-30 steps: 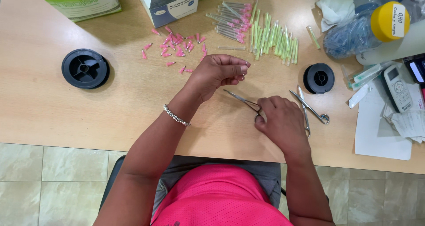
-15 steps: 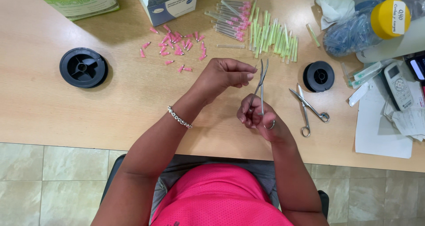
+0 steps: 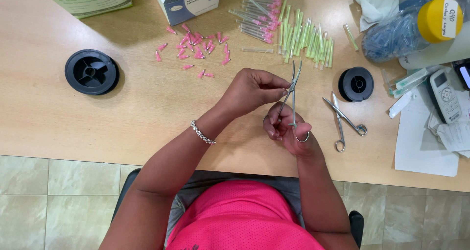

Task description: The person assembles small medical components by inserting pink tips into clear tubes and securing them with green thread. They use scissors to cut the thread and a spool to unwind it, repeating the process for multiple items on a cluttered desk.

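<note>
— How are the hands posed?
— Right hand (image 3: 290, 131) grips the forceps (image 3: 293, 95) by its rings, tips upright above the counter (image 3: 58, 118). Left hand (image 3: 252, 88), wrist bent, pinches at the forceps' tips.

The forceps (image 3: 293, 95) in the right hand (image 3: 289, 132) are bright polished metal, as are the scissors (image 3: 342, 120) at three o'clock from them. The table (image 3: 73, 118) looks like pale wood laminate, smooth and matt. Two spools, one (image 3: 91, 71) at nine o'clock and one (image 3: 356, 83) at two, are black plastic with a dull sheen. The pink caps (image 3: 196, 47) at eleven o'clock seem plastic, though too small to be sure. The bracelet (image 3: 202, 133) on the left wrist glints like metal beads.
</note>
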